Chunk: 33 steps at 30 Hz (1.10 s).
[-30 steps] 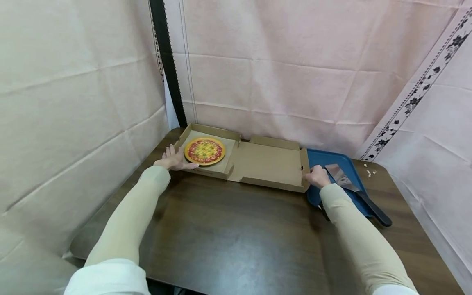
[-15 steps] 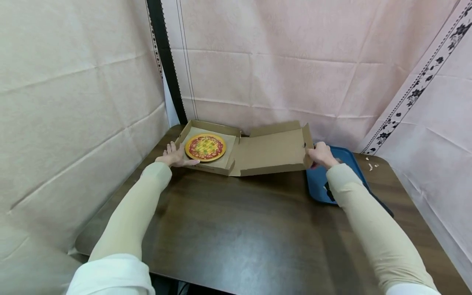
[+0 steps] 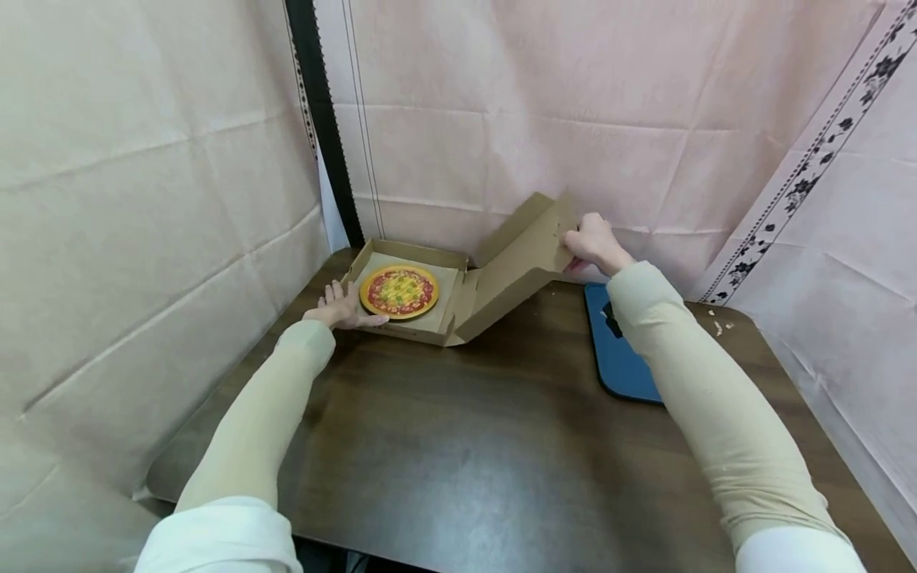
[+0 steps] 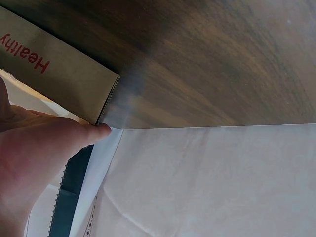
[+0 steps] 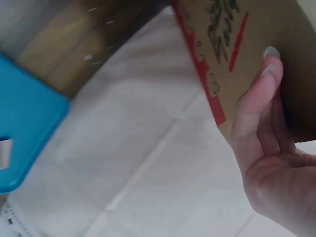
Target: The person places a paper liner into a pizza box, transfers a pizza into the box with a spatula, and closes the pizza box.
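A small round pizza (image 3: 399,291) lies on white paper inside the open cardboard pizza box (image 3: 411,334) at the back left of the table. My left hand (image 3: 345,309) rests against the box's left front corner, fingers spread. In the left wrist view its thumb reaches the corner of a box wall (image 4: 54,64) printed in red. The lid (image 3: 510,261) slants upward, hinged on the box's right side. My right hand (image 3: 598,243) grips the lid's free edge. Curled fingers (image 5: 254,106) lie over the lid's printed outer face in the right wrist view.
A blue tray (image 3: 623,366) sits at the right, partly covered by my right sleeve (image 3: 688,382), with a small black item (image 3: 612,318) on it. Pale scraps (image 3: 719,328) lie behind it. Cloth curtains (image 3: 587,95) close off the back and sides.
My right hand has raised the lid from flat on the table to a steep slant, moving up and leftward. The left hand has stayed at the box corner.
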{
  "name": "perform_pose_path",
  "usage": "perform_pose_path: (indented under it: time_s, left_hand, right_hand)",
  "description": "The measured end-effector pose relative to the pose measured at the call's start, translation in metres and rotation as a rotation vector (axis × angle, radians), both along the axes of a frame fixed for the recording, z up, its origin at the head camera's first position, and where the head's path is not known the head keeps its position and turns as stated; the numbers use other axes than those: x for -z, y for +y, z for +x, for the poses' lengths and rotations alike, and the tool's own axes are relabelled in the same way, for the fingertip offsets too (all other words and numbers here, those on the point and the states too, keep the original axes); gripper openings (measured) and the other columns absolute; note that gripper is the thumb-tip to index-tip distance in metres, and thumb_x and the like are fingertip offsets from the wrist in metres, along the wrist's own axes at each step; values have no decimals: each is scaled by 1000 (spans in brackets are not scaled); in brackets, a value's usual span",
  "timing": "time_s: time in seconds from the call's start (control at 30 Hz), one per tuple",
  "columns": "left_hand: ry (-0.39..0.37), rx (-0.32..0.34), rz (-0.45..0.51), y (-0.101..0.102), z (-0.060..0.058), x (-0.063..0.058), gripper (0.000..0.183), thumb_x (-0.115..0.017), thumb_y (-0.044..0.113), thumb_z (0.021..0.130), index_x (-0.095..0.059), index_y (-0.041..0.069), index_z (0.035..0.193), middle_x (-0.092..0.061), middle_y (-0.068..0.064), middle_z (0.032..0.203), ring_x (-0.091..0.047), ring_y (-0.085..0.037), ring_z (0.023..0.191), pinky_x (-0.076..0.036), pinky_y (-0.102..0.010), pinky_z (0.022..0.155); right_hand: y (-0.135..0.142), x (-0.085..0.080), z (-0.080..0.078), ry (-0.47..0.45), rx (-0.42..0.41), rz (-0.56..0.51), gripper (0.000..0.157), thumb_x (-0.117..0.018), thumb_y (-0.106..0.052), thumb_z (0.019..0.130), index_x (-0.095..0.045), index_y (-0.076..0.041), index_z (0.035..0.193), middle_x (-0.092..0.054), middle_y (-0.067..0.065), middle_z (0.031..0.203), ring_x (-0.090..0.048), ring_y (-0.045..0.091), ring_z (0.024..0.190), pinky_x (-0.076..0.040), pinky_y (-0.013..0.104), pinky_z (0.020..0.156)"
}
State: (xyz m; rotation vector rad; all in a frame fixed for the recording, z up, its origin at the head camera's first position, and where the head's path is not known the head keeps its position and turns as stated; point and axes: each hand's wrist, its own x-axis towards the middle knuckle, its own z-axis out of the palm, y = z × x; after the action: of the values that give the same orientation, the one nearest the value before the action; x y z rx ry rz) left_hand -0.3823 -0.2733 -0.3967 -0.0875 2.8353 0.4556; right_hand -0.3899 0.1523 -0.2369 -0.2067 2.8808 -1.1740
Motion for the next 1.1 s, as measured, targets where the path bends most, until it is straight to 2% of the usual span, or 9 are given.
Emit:
perform_pose_path:
  time_s: [0.1, 0.2, 0.33, 0.4, 0.5, 0.7, 0.8, 0.93, 1.1]
  left_hand:
    - [8, 0, -13, -1, 0, 1, 115, -54, 68, 85, 1, -7, 152, 11, -40, 153, 7, -55, 143, -6, -61, 118]
    - [11, 0, -18, -1, 1, 6, 114, -54, 67, 86, 0, -8, 151, 10, -41, 152, 6, -55, 143, -7, -62, 118]
    - [18, -5, -24, -1, 0, 8, 115, -55, 67, 85, 1, -8, 151, 9, -41, 153, 4, -55, 143, -7, -61, 118]
    - [21, -11, -27, -1, 0, 7, 115, -56, 67, 85, 2, -8, 151, 8, -40, 154, 3, -54, 144, -8, -60, 119]
    - [17, -15, -29, -1, -1, 4, 114, -55, 65, 86, 2, -8, 151, 7, -40, 154, 2, -53, 144, -9, -59, 119]
    - [11, -4, -39, 3, -1, 1, 108, -52, 63, 89, -1, -9, 151, 3, -41, 153, -1, -54, 144, -11, -59, 119]
    - [16, 1, -55, 5, -1, 2, 114, -53, 68, 86, -1, -9, 151, 3, -42, 153, -1, -55, 144, -11, -60, 118]
    - [22, -3, -34, 8, 0, 1, 114, -56, 68, 85, -1, -7, 152, 6, -43, 151, 2, -56, 143, -9, -60, 119]
    - [11, 5, -30, 15, 3, -4, 117, -59, 68, 82, 0, -5, 153, 6, -44, 151, 2, -57, 143, -8, -59, 119]
  right_hand:
    - [-20, -11, -2, 10, -6, -39, 26, -43, -5, 88, -59, 14, 99, -69, 20, 75, -68, 20, 50, -58, 31, 53]
    - [-38, -16, -5, 13, -21, -76, 27, -43, -3, 86, -59, 15, 100, -68, 18, 72, -70, 24, 53, -58, 32, 54]
    - [-57, -25, -8, 15, -29, -107, 29, -43, -3, 86, -59, 15, 102, -70, 30, 88, -73, 30, 63, -59, 33, 55]
    - [-66, -30, -10, 19, -23, -114, 30, -42, -2, 86, -59, 15, 103, -69, 33, 97, -72, 29, 62, -59, 32, 56]
    - [-78, -37, -12, 30, -16, -119, 30, -41, -3, 86, -61, 14, 102, -68, 34, 101, -72, 25, 57, -59, 32, 55]
    - [-97, -44, -14, 41, -4, -137, 25, -39, -2, 87, -62, 8, 92, -72, 27, 84, -70, 23, 54, -59, 35, 58]
    - [-104, -46, -14, 23, -7, -166, 24, -39, -2, 88, -60, 7, 94, -70, 19, 76, -68, 20, 50, -60, 37, 63]
    - [-110, -47, -15, 20, -4, -194, 26, -38, -2, 88, -59, 8, 101, -66, 13, 69, -66, 18, 46, -60, 35, 59]
    - [-111, -50, -14, 16, -5, -179, 30, -37, -3, 89, -58, 10, 107, -66, 13, 69, -69, 22, 51, -60, 35, 60]
